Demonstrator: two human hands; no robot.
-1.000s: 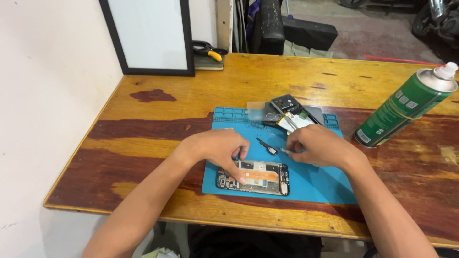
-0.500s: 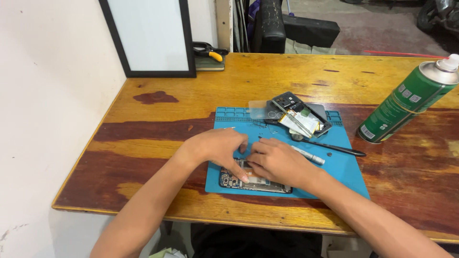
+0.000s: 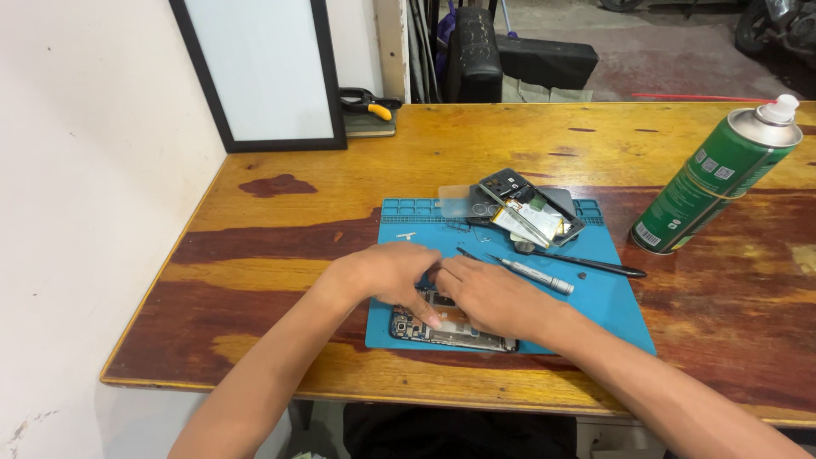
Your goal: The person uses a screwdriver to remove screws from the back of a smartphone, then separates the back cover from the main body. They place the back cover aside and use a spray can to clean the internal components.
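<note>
Both hands on the opened phone (image 3: 455, 327), which lies at the near edge of the blue mat (image 3: 612, 306) on the counter (image 3: 280, 255). Left hand (image 3: 387, 272) is curled, fingertips pressing on the phone's exposed insides; right hand (image 3: 489, 293) lies cupped over its middle, no tool in it. Screwdriver (image 3: 535, 274) & a black pry tool (image 3: 582, 261) rest just beyond, w/ removed parts (image 3: 527, 208) behind. Best to keep pressure light & even, steady the frame w/ one hand, avoid flexing the board

Phone (image 3: 455, 327) on mat (image 3: 612, 306) (near edge); screwdriver (image 3: 531, 274) behind, can (image 3: 714, 183) right.
</note>
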